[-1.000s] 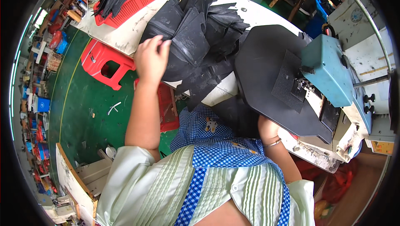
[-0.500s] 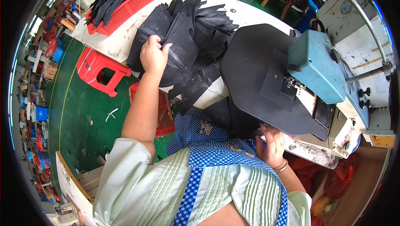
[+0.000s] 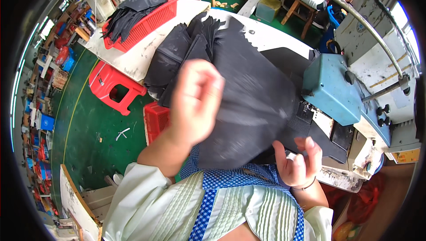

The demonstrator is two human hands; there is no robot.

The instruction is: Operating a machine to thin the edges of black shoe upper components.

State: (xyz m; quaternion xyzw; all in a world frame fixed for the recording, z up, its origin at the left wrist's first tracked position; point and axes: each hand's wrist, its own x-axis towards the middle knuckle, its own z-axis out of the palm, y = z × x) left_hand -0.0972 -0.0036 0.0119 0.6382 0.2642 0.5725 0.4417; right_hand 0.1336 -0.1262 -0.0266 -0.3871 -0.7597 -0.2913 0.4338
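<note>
A large dark sheet piece (image 3: pixel 248 99), leather-like and blurred by motion, spans from the stack to the machine in front of me. My left hand (image 3: pixel 197 101) is at its left edge, fingers curled and thumb pressed in, seemingly gripping it; the smear hides the exact contact. Beside the sheet's lower right edge is my right hand (image 3: pixel 299 163), thumb and fingers apart. The sheet's right end lies by the ridged plate (image 3: pixel 298 123) of a machine with a blue-green head (image 3: pixel 330 88). A stack of similar black pieces (image 3: pixel 171 52) rests behind my left hand.
At the far left of the white table (image 3: pixel 128 61) stands a red basket (image 3: pixel 142 25) of black pieces. A red stool (image 3: pixel 113 88) and a red crate (image 3: pixel 156 120) are on the left. A metal rod (image 3: pixel 355 12) arches over the machine.
My left hand has moved from the stack toward me and right, a black sheet swinging with it over the machine table. My right hand has come out from under the table piece's edge, fingers spreading.
</note>
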